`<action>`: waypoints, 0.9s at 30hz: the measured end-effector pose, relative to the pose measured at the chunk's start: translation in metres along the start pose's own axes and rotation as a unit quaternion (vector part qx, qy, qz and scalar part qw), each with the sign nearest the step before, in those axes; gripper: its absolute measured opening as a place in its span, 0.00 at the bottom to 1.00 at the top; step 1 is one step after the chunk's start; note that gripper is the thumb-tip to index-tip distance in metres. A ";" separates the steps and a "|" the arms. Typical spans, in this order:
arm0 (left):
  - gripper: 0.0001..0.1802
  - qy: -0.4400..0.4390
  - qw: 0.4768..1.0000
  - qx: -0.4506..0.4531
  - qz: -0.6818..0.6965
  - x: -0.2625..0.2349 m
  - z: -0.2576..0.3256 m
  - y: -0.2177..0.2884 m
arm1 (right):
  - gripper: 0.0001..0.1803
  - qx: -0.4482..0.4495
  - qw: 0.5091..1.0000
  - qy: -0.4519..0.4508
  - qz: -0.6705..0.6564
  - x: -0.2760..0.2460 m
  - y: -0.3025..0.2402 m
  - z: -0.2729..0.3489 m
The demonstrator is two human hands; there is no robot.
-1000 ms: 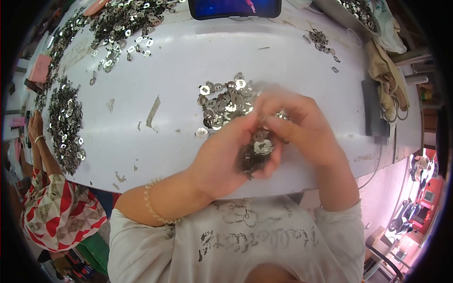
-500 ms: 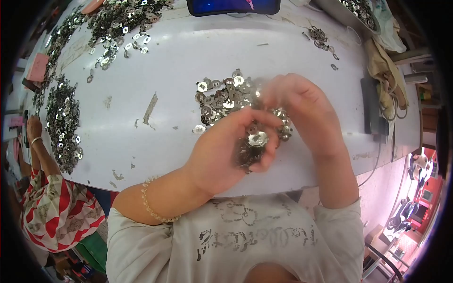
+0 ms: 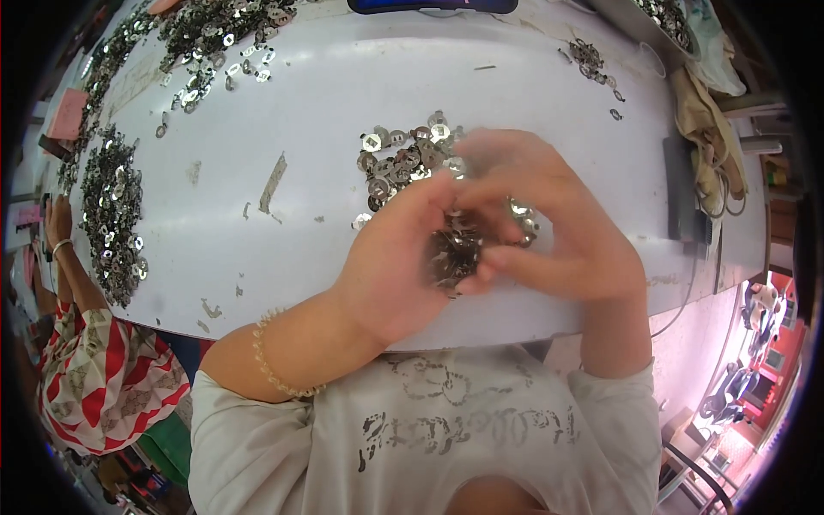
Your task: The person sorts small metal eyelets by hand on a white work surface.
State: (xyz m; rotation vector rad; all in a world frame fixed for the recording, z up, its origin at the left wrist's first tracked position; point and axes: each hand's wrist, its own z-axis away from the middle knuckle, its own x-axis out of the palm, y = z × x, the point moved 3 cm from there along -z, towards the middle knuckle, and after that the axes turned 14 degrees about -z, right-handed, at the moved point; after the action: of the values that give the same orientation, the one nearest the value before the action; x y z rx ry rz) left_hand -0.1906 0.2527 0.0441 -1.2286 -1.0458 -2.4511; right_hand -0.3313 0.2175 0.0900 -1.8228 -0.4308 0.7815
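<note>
Right hand (image 3: 562, 227) brought to the bunch in the left hand (image 3: 382, 270).
Half a second ago it was raised apart, near the pile; now the held metal discs (image 3: 455, 256) are reached. These are gripped in the curled left hand, over the counter (image 3: 326, 112). Whether anything is pinched by the blurred, half-curled right hand cannot be told. Handling is judged centred on the bunch; the loose pile (image 3: 395, 172) is left just beyond.

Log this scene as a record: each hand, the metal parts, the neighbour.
Left hand: holds a cluster of small metal parts
Right hand: blurred, beside that cluster; contact unclear
Ahead: loose pile of similar parts on the white table
Table's left: long heap of metal parts
Wearing: pale bracelet on the left arm
Co-worker: a hand left of the heap
</note>
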 end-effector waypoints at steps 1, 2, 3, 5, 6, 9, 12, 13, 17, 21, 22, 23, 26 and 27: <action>0.29 0.001 1.000 -0.001 0.001 -0.001 -0.001 0.000 | 0.15 0.012 1.000 0.012 -0.016 0.002 0.001 0.000; 0.29 -0.023 1.000 -0.003 0.000 -0.001 -0.002 -0.001 | 0.15 0.013 1.000 0.012 -0.017 0.002 0.003 0.000; 0.30 -0.045 0.999 -0.004 0.000 -0.001 -0.001 -0.002 | 0.14 -0.001 1.000 0.017 0.008 0.003 0.004 -0.001; 0.28 -0.058 0.998 -0.003 0.007 -0.001 -0.001 -0.002 | 0.13 -0.014 0.999 0.022 0.032 0.003 0.004 -0.001; 0.26 -0.075 0.997 -0.002 0.012 0.000 -0.001 -0.002 | 0.12 0.004 1.000 0.018 0.020 0.003 0.005 0.000; 0.30 -0.068 0.997 -0.018 0.011 0.001 -0.001 -0.003 | 0.10 0.023 0.999 0.025 0.013 0.005 0.006 0.001; 0.30 -0.054 0.998 -0.027 0.007 0.000 -0.003 -0.004 | 0.09 0.024 0.999 0.038 0.023 0.006 0.009 0.002; 0.30 -0.054 0.998 -0.027 0.006 0.000 -0.002 -0.004 | 0.09 0.023 0.999 0.038 0.028 0.006 0.009 0.002; 0.30 -0.049 0.999 -0.017 0.001 0.001 -0.002 -0.004 | 0.09 0.024 0.998 0.039 0.035 0.006 0.008 0.003; 0.29 -0.053 0.999 -0.007 -0.008 0.001 -0.001 -0.002 | 0.10 0.033 0.998 0.048 0.003 0.006 0.010 0.004; 0.29 -0.053 0.999 -0.007 -0.008 0.002 -0.001 -0.002 | 0.10 0.034 0.998 0.055 -0.013 0.005 0.011 0.004; 0.28 -0.049 0.999 -0.008 0.000 0.002 0.000 -0.002 | 0.10 0.034 0.998 0.055 -0.013 0.005 0.011 0.004; 0.28 -0.042 0.999 -0.009 0.010 0.002 -0.001 -0.001 | 0.10 0.044 0.997 0.049 -0.037 0.004 0.013 0.004; 0.27 -0.041 0.999 -0.009 0.012 0.002 0.000 0.000 | 0.11 0.046 0.997 0.045 -0.043 0.003 0.013 0.004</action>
State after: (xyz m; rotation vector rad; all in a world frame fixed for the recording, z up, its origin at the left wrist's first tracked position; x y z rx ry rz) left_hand -0.1924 0.2532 0.0454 -1.3485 -1.0254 -2.4159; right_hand -0.3323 0.2172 0.0763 -1.7352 -0.4060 0.6481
